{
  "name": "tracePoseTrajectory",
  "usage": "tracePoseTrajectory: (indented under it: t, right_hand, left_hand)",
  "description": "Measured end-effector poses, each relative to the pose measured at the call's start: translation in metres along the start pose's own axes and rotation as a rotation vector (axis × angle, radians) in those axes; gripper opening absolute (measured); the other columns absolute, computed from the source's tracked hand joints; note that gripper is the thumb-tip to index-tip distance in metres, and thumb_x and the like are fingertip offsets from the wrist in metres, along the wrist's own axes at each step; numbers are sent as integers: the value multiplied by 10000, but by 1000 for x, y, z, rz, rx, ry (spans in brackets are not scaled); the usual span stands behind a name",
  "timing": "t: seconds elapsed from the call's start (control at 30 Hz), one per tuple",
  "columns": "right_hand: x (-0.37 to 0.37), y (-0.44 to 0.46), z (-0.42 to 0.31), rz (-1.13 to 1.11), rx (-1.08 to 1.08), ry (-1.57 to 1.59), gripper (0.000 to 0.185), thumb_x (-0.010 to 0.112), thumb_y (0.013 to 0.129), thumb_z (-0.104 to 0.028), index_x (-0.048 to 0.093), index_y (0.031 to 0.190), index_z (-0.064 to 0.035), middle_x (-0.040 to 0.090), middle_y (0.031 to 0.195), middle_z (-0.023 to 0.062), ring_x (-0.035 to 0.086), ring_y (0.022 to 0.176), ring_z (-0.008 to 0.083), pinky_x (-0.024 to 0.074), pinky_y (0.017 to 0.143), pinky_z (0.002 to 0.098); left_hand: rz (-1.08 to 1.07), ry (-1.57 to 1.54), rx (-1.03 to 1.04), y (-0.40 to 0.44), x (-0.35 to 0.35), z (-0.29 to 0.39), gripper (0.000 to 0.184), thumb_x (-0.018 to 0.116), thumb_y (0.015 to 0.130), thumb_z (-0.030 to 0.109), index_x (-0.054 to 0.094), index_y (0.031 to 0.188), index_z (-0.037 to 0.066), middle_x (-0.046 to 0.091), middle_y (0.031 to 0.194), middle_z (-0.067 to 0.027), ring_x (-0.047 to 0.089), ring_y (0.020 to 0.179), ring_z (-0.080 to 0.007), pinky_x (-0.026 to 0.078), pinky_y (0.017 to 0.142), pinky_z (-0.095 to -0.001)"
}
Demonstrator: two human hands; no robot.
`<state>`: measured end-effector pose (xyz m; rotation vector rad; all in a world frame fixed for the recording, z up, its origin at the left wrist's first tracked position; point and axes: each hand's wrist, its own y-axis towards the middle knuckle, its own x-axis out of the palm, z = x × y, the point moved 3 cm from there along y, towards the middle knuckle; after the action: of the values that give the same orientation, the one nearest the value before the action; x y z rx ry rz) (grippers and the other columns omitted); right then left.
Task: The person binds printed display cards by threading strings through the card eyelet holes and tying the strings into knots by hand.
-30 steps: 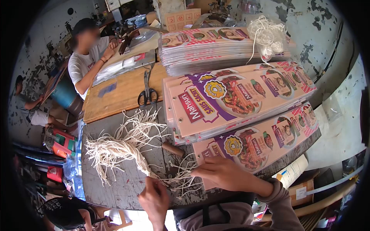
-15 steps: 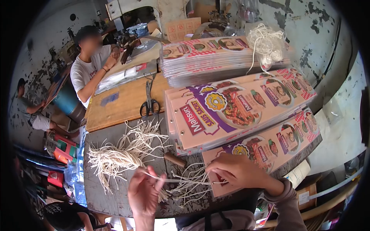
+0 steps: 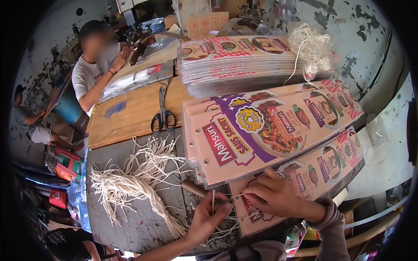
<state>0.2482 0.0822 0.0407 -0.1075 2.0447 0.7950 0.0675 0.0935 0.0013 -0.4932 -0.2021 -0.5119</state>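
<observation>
A white cord (image 3: 235, 196) runs between my two hands at the left edge of a printed food-picture panel (image 3: 305, 178). My left hand (image 3: 208, 219) is closed, thumb and finger pinching the cord, with a short length standing up from it. Over the panel's corner, my right hand (image 3: 273, 195) pinches the cord's other part. Loose cords lie under and below my left hand. A stack of similar panels (image 3: 261, 126), with metal eyelets at their left edge, lies just beyond my right hand. To the left spreads a bundle of cut white cords (image 3: 130, 182).
A brown stick (image 3: 193, 188) lies near my left hand. Black scissors (image 3: 163, 116) rest on a wooden board (image 3: 130, 117). Behind stand a tall panel stack (image 3: 235, 69) and a bag of cord (image 3: 310, 50). A person (image 3: 93, 65) sits across the table; others are at the left.
My left hand has moved right and turned, coming close to my right hand at the panel's edge. The cord stretch between them is shorter. My view has shifted slightly.
</observation>
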Motion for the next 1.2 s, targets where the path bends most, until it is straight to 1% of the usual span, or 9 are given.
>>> tracePoseTrajectory:
  t: [0.13,0.2,0.23,0.3,0.53,0.6,0.73,0.93,1.2]
  right_hand:
    - [-3,-5,-2,-28,-96,-151,220,653,691,-154,613,906,-132,488,762,-22,459,743,164,423,563,260]
    - [-5,-4,-5,-52,-149,-225,232,634,693,-169,612,923,-141,474,774,-20,447,758,160,403,592,261]
    - [-4,-4,-7,-74,-201,-302,246,614,695,-183,612,939,-150,460,787,-19,434,773,155,383,621,262]
    - [-5,-4,-9,-80,-205,-322,230,604,709,-189,615,936,-155,454,797,-15,434,784,159,369,643,277]
    - [-6,-4,-11,-46,-216,-375,160,602,732,-179,624,891,-169,428,787,-17,429,794,160,349,665,320]
    - [-5,-4,-12,-55,-221,-377,163,603,731,-175,626,893,-172,427,787,-16,430,797,160,350,667,320]
    - [-4,-6,-12,-70,-235,-347,184,600,731,-185,626,912,-161,427,786,-13,432,804,162,353,670,320]
    - [0,-7,-9,-112,-229,-342,231,568,742,-206,608,955,-126,435,790,-5,439,811,167,356,676,333]
    - [4,-6,-13,-157,-223,-326,257,571,713,-219,591,945,-111,449,804,12,448,832,186,366,696,355]
  left_hand:
    - [55,-171,-9,2,-4,-5,186,506,930,117,453,1084,28,404,553,65,324,457,-18,218,415,-211]
    - [-17,40,-24,4,-4,-4,213,471,942,126,458,1125,19,384,545,67,327,451,-19,237,412,-211]
    - [-15,38,-25,5,-5,-4,213,471,942,126,458,1125,19,384,545,67,327,451,-19,237,412,-211]
    - [-57,44,-117,8,-5,-7,229,445,951,133,470,1146,16,377,548,69,325,450,-17,249,413,-208]
    - [-94,41,-87,9,-4,-8,237,436,962,147,480,1152,13,368,561,79,322,452,-11,250,417,-204]
    - [-150,-40,-85,10,-3,-10,259,435,968,156,474,1179,12,359,565,82,317,454,-10,247,417,-202]
    - [-136,-92,-124,9,-4,-11,275,435,970,159,469,1197,7,356,565,82,311,455,-8,241,417,-199]
    - [-125,-83,-135,10,-3,-10,201,452,960,122,480,1121,5,326,595,67,281,446,-25,201,411,-205]
    - [-31,-45,-113,10,-2,-9,149,543,919,123,525,993,-5,398,569,52,298,442,-31,209,411,-219]
